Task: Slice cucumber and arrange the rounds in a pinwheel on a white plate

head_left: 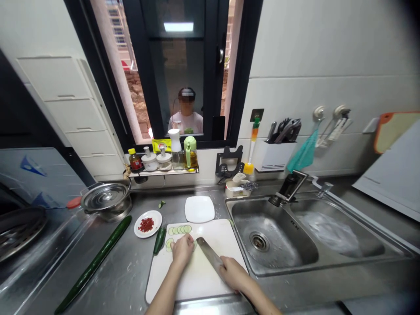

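A white cutting board (200, 280) lies on the steel counter. My right hand (232, 273) is wrapped round the handle of a knife (210, 253), its blade slanting up and left over the board. Just left of the blade tip, my left hand (183, 249) has its fingers pressed together beside thin cucumber slices; whatever they pinch is mostly hidden. A row of pale green cucumber slices (180, 229) lies near the board's top left. Below it, other slices (169, 245) sit beside my left hand. A short cucumber piece (159, 241) rests at the board's left edge.
A long cucumber (95, 262), a plate of red pieces (148, 236) and a lidded pot (106, 201) are on the left. Behind the board sits a white square plate (199, 218). The sink (272, 245) is on the right. Condiments stand on a shelf (164, 173) below the window.
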Available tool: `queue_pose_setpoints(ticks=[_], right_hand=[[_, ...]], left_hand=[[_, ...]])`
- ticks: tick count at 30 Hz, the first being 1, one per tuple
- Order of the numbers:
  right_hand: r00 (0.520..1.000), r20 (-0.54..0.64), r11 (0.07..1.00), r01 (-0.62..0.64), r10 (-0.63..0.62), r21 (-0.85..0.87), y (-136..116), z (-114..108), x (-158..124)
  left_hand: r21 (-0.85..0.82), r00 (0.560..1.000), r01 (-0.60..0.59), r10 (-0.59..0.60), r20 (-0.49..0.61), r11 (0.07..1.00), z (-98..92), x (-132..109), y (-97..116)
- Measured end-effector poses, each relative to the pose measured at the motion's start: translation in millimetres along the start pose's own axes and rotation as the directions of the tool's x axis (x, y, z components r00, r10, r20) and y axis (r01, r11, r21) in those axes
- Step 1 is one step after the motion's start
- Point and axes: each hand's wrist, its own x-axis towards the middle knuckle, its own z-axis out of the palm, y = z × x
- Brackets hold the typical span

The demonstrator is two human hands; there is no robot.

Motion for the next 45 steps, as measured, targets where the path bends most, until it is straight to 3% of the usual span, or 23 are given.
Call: queue_pose_setpoints(ticks=[10,18,28,37,45], right_hand=[[0.999,0.044,0.991,0.000,0.006,-0.133,-3.6,-7.6,1.0],[0.996,0.081,0.986,-0.017,0.031,-0.167,-3.7,-14.0,-5.3],[0.992,0.127,0.947,0.029,0.013,-0.319,-10.7,-7.2,-10.3],[0.986,0.164,0.923,0.099,-0.039,-0.372,-22.9,-4.7,-7.8],[0.983,0.179,0.912,0.104,-0.034,-0.396,-25.4,-5.5,-10.1]], left_hand=[[0.024,1.000,-0.010,0.011,-0.022,1.000,-5.3,4.6,-25.6],[-0.190,0.991,-0.067,0.087,0.102,0.980,1.4,4.3,-18.5],[0.153,0.994,-0.105,0.105,0.008,0.983,-4.2,12.8,-31.0],[0.123,0.999,-0.021,0.018,0.027,0.992,-4.8,19.5,-30.6],[0.129,1.000,-0.017,0.015,0.015,0.991,-3.9,17.9,-33.0]])
